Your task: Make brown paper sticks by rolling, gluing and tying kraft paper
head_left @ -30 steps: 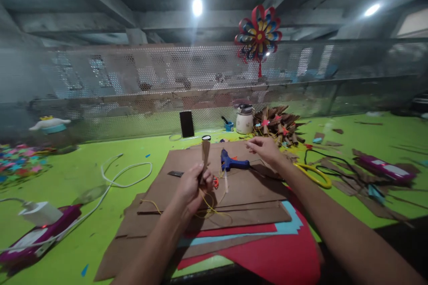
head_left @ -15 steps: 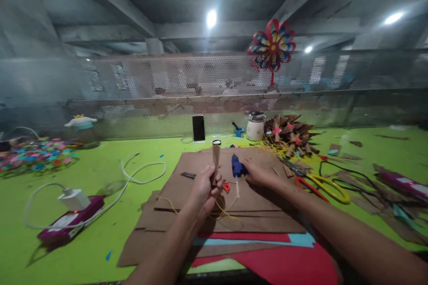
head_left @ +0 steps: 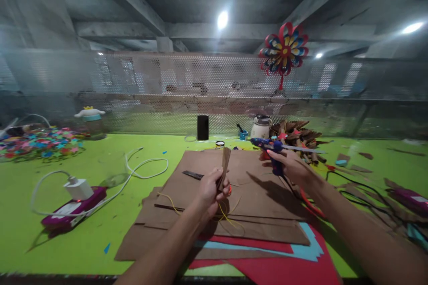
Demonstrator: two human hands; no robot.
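My left hand (head_left: 214, 189) is closed around a folded strip of brown cardboard (head_left: 226, 159), which stands up out of the fist over the cardboard sheets (head_left: 187, 191). Yellow string (head_left: 230, 220) trails below that hand. My right hand (head_left: 294, 167) grips a blue hot glue gun (head_left: 277, 162) by its handle, raised above the right part of the sheets. Its nozzle points left, and a pale glue stick (head_left: 306, 148) sticks out of the back. A dark blade (head_left: 192, 175) lies beside my left hand; part of it is hidden.
Red paper (head_left: 281, 271) and light-blue paper (head_left: 312, 247) lie under the near edge. Brown cardboard pieces (head_left: 297, 133) are heaped behind my right hand. A purple power strip (head_left: 72, 209) with a white cable is at left, colourful paper stars (head_left: 43, 142) beyond. Black cable (head_left: 361, 202) runs at right.
My right hand has lifted the glue gun off the cardboard and swung it right, turning its nozzle leftward. My left hand still holds the strip. The view has shifted slightly.
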